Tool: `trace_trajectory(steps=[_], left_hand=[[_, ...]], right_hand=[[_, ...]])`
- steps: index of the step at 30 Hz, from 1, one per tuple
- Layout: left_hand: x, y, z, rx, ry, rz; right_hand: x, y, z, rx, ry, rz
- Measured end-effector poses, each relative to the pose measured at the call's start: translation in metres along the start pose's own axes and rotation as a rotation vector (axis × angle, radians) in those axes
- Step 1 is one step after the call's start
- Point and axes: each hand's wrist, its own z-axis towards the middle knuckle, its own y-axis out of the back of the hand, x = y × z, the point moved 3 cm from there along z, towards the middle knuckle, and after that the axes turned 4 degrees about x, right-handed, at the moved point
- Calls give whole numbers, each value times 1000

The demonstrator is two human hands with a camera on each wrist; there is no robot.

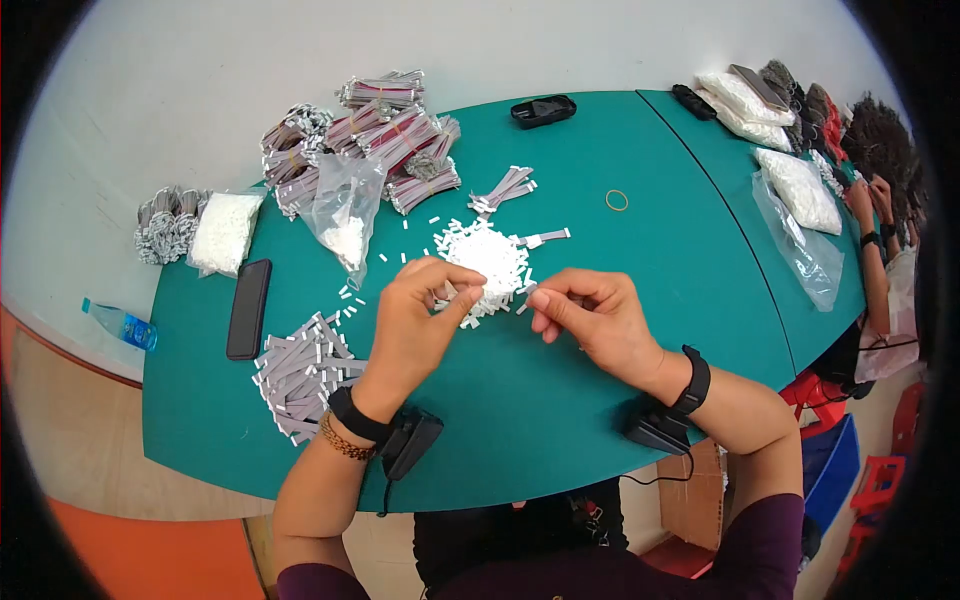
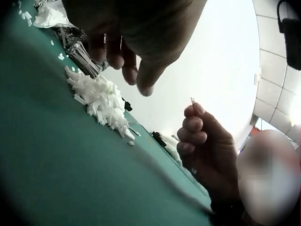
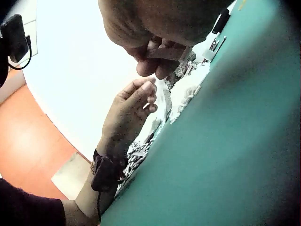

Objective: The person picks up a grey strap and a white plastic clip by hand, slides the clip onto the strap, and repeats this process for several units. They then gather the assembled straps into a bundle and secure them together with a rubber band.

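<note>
My left hand (image 1: pixel 425 305) hovers at the near left side of a heap of small white plastic pieces (image 1: pixel 485 260). Its index finger and thumb tips come close together; I cannot tell whether a small piece sits between them. To the right of the heap, my right hand (image 1: pixel 600 315) pinches a short grey flat ribbon cable (image 3: pixel 163 54) between thumb and fingers. Most of this cable is hidden by the hand, and a small end pokes past the fingertips in the left wrist view. The two hands face each other above the table.
Loose ribbon cables (image 1: pixel 305 380) lie at the left, beside a phone (image 1: pixel 248 310). Bundled cables (image 1: pixel 385 135) and a bag of white pieces (image 1: pixel 345 215) stand behind. A rubber band (image 1: pixel 616 201) lies to the right. Another person's hands (image 1: pixel 868 200) work at the far right.
</note>
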Motion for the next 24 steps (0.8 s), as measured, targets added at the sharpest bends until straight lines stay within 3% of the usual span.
trace_trajectory(steps=[6,12,18,24], left_hand=[[-3,-11,-5,14,-133,350],[-4,-16,-4,61,-184,436],[7,-17,-3,26,-180,297],[3,-10,2,37,-55,-28]], right_hand=[[-5,0,1,3,12,33],[-3,-2,-1,16,6,25],[-3,-2,-1,22,-15,24],[-2,-3,-1,28,-32,-6]])
